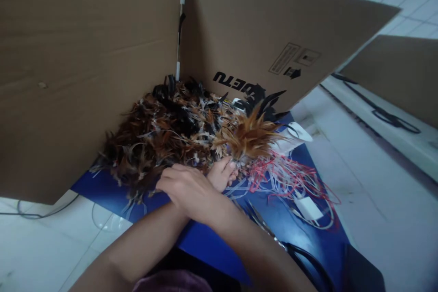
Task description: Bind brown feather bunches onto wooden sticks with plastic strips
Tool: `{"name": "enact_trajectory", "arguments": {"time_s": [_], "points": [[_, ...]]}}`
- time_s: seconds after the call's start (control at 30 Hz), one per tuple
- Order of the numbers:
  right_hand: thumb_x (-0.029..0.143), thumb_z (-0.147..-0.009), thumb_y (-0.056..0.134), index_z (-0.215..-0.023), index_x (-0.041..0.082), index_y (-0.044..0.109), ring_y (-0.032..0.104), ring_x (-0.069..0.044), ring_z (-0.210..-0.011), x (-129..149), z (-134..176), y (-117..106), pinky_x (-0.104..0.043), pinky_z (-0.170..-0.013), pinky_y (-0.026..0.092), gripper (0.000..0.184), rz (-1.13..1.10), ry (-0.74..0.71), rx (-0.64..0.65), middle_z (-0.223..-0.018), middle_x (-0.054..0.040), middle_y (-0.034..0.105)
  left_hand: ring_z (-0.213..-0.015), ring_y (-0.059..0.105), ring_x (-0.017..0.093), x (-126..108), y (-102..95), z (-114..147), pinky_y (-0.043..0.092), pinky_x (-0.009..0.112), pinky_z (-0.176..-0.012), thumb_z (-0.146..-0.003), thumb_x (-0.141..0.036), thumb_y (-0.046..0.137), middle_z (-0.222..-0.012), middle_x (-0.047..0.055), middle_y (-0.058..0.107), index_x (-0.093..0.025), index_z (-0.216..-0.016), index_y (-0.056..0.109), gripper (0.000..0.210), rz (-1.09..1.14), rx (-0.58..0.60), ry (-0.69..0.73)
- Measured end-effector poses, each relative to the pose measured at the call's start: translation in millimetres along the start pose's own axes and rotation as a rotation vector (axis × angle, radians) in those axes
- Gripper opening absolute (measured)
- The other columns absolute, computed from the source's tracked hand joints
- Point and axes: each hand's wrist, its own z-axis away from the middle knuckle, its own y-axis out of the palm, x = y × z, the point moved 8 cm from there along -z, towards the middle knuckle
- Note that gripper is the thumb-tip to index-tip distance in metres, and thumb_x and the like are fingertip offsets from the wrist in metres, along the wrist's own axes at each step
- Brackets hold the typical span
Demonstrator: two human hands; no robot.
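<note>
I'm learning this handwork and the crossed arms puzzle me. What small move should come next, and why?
Probably draw the right hand back toward its own side: it crosses over the left forearm, while the left hand pinches a tawny feather bunch near its base, beside the red and white strings.

Single head view — facing forward and down, close over the blue tabletop (208,244).

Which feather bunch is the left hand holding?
The orange-brown bunch, pinched at its base by the left hand at the right end of the pile. The pile's other feathers lie massed together, mostly darker.
</note>
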Motion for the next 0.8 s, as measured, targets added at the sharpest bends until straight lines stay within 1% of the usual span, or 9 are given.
{"name": "enact_trajectory", "arguments": {"time_s": [0.07,0.13,0.2,0.27,0.37,0.47,0.57,0.67,0.8], "points": [[0.013,-0.082,0.059,-0.073,0.021,0.066,0.059,-0.014,-0.07,6,-15,31,-0.022,-0.058,0.046,0.014,0.031,-0.086,0.204,-0.074,0.0011,0.066,-0.045,0.034,0.005,1,1.7,-2,0.028,0.017,-0.039,-0.082,-0.046,0.057,-0.062,-0.004,0.045,-0.018,-0.072,0.046,0.032,-0.021,0.031,0.008],[0.011,-0.083,0.056,-0.079,0.019,0.067,0.062,-0.017,-0.077,5,-22,57,-0.025,-0.058,0.046,0.014,0.087,-0.069,0.391,-0.08,-0.002,0.067,-0.045,0.034,0.004,1,1.4,-2,0.029,0.017,-0.039,-0.084,-0.043,0.054,-0.063,-0.004,0.045,-0.018,-0.073,0.045,0.029,-0.034,0.045,0.012],[0.012,-0.085,0.052,-0.083,0.017,0.067,0.063,-0.019,-0.081,2,-26,69,-0.027,-0.06,0.047,0.015,0.117,-0.027,0.492,-0.084,-0.005,0.068,-0.045,0.034,0.004,0,1.1,-2,0.029,0.018,-0.039,-0.086,-0.04,0.052,-0.064,-0.004,0.045,-0.017,-0.073,0.044,0.027,-0.042,0.055,0.014],[0.014,-0.087,0.051,-0.087,0.017,0.066,0.064,-0.02,-0.08,3,-32,68,-0.029,-0.061,0.048,0.016,0.115,0.007,0.489,-0.086,-0.0058,0.068,-0.045,0.034,0.004,0,1.7,-1,0.029,0.018,-0.04,-0.087,-0.038,0.05,-0.065,-0.004,0.044,-0.017,-0.073,0.044,0.025,-0.043,0.062,0.016],[0.014,-0.088,0.048,-0.101,0.019,0.062,0.065,-0.018,-0.078,5,-43,60,-0.029,-0.061,0.05,0.02,0.124,0.026,0.393,-0.093,-0.0053,0.066,-0.045,0.034,0.004,0,3.7,0,0.027,0.018,-0.04,-0.087,-0.037,0.05,-0.065,-0.004,0.044,-0.018,-0.074,0.043,0.025,-0.035,0.07,0.012],[0.014,-0.088,0.048,-0.11,0.023,0.058,0.064,-0.019,-0.08,12,-51,69,-0.029,-0.056,0.049,0.026,0.148,-0.046,0.384,-0.106,-0.0055,0.06,-0.045,0.034,0.005,1,4.2,0,0.025,0.019,-0.04,-0.087,-0.038,0.05,-0.063,-0.004,0.044,-0.018,-0.074,0.043,0.025,-0.03,0.071,0.001],[0.018,-0.092,0.044,-0.103,0.024,0.062,0.062,-0.019,-0.084,16,-53,86,-0.028,-0.057,0.049,0.022,0.168,-0.121,0.418,-0.111,-0.0057,0.057,-0.045,0.034,0.005,2,2.3,-1,0.025,0.019,-0.039,-0.087,-0.036,0.051,-0.063,-0.004,0.044,-0.018,-0.074,0.044,0.024,-0.025,0.066,-0.011],[0.016,-0.092,0.042,-0.095,0.019,0.063,0.061,-0.019,-0.085,13,-52,92,-0.028,-0.059,0.049,0.022,0.187,-0.15,0.415,-0.107,-0.007,0.058,-0.044,0.033,0.004,4,-0.4,-4,0.026,0.018,-0.039,-0.087,-0.033,0.052,-0.062,-0.004,0.044,-0.017,-0.072,0.045,0.023,-0.019,0.053,-0.028],[0.011,-0.087,0.047,-0.1,0.02,0.062,0.059,-0.016,-0.083,-8,-53,68,-0.026,-0.065,0.048,0.023,0.027,-0.055,0.331,-0.109,-0.0052,0.058,-0.044,0.038,0.005,14,-4.6,-7,0.032,0.019,-0.04,-0.088,-0.031,0.053,-0.062,-0.003,0.049,-0.015,-0.074,0.051,0.021,-0.008,0.002,-0.06]]}}
